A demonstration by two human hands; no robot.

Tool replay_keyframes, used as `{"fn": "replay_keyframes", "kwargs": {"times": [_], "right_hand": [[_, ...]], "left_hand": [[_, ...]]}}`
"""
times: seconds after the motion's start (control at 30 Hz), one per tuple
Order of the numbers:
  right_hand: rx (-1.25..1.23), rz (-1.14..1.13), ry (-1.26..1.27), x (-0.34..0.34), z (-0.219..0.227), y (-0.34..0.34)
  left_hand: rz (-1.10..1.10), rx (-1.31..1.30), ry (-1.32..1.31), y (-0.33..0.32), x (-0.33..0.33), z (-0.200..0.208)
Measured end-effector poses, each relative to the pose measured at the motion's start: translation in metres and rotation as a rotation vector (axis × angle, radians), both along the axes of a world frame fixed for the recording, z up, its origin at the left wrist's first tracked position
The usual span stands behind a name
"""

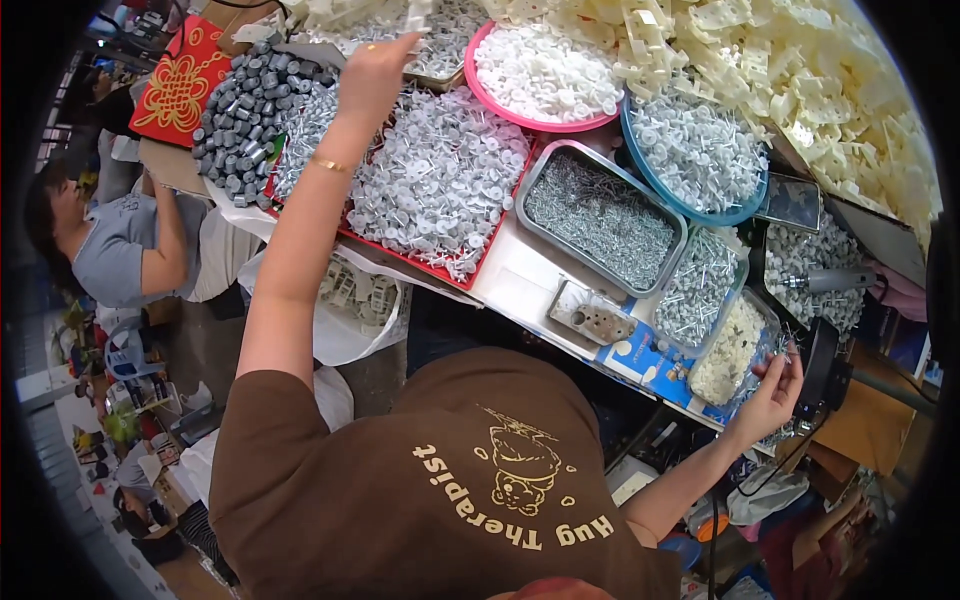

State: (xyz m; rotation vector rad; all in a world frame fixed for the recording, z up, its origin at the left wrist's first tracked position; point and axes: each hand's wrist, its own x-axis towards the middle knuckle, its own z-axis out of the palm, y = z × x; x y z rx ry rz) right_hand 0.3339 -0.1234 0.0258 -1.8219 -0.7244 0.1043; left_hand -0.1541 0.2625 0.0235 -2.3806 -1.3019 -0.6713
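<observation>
My left hand (375, 72) reaches far forward over a red tray (352, 236) heaped with white-headed nails (440, 180). Its fingers pinch a white plastic part (416, 16) at the top edge. My right hand (770, 395) is low on the right, beside a clear tub of small white pieces (733, 352). Its fingertips are closed on a few small silvery screws (783, 347). My brown shirt fills the lower middle and hides the table's near edge.
Also on the table: grey cylinders (245, 110), a pink bowl of white caps (545, 70), a blue bowl (745, 213), a metal tray of screws (600, 215), a cream plastic heap (800, 60) and a power screwdriver (830, 280). Another person (120, 250) works at left.
</observation>
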Motion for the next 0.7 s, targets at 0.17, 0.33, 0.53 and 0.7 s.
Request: {"fn": "replay_keyframes", "kwargs": {"times": [0.17, 0.33, 0.53, 0.7], "right_hand": [[0.064, 0.092, 0.166, -0.013, 0.018, 0.022], [0.184, 0.288, 0.138, -0.061, 0.02, 0.052], [0.125, 0.493, 0.407, -0.103, 0.016, 0.058], [0.177, 0.547, 0.585, -0.109, 0.013, 0.035]], "left_hand": [[-0.081, 0.235, 0.015, -0.082, 0.024, 0.03], [-0.585, -0.144, -0.293, -0.185, 0.111, 0.015], [-0.816, -0.212, -0.139, -0.261, 0.183, -0.028], [-0.702, -0.395, -0.211, -0.272, 0.166, -0.022]]}}
